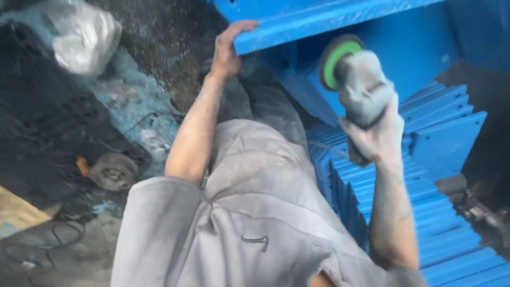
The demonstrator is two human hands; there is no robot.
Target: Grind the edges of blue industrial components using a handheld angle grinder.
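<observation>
My left hand (pixel 227 49) grips the end edge of a long blue painted panel (pixel 329 18) held up at the top of the view. My right hand (pixel 378 135) holds a dust-covered angle grinder (pixel 361 85) with a green sanding disc (pixel 336 59) that faces the blue panel and sits just below it, apart from it. Both arms and my grey shirt are coated in pale dust. A stack of blue panels (pixel 425 212) stands on edge under my right arm.
A grey pulley wheel (pixel 113 171) lies on the dusty floor at left beside a black crate (pixel 37 117). A crumpled plastic bag (pixel 85 37) sits at top left. A black cable (pixel 58 242) loops on the floor. Rusty scrap (pixel 481 212) lies at right.
</observation>
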